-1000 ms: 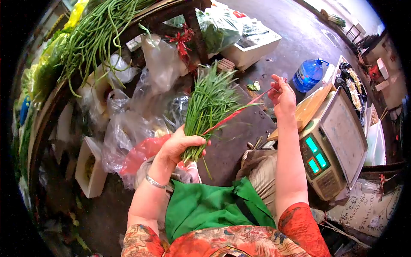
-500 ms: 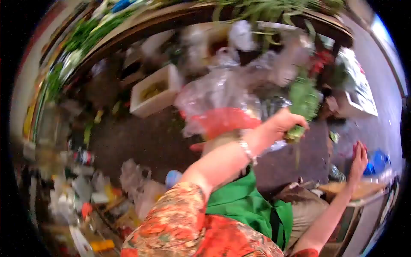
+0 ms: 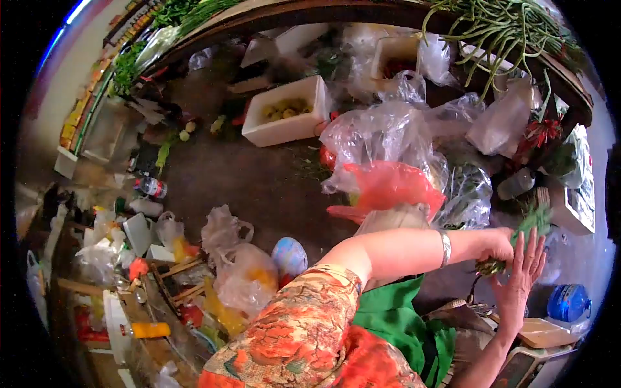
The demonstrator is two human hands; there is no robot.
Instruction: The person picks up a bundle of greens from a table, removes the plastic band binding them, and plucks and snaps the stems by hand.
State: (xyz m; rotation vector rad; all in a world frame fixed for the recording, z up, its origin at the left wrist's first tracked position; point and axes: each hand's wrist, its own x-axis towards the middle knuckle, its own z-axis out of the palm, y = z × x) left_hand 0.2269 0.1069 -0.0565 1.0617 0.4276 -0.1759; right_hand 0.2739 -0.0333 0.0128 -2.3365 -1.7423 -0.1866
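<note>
My left hand (image 3: 497,246), with a bracelet at its wrist, reaches far across to the right and is closed around a bunch of leafy greens (image 3: 534,220). The leaves point up and away, blurred by motion; the cut stem ends (image 3: 490,266) stick out below the fist. Right beside the bunch is my right hand (image 3: 517,275), raised with fingers spread and nothing visible in it. Its fingers overlap the bunch in view; I cannot tell whether they touch it.
Clear plastic bags (image 3: 381,132) and a red bag (image 3: 394,187) lie ahead. A white foam box (image 3: 284,126) with yellowish produce stands on the floor. Long beans (image 3: 504,39) hang off the shelf. A blue water jug (image 3: 568,302) sits at right, clutter at lower left.
My left hand has carried the greens to the right and down. My right hand has moved left to beside them, its fingers now spread. The whole view has swung left.
</note>
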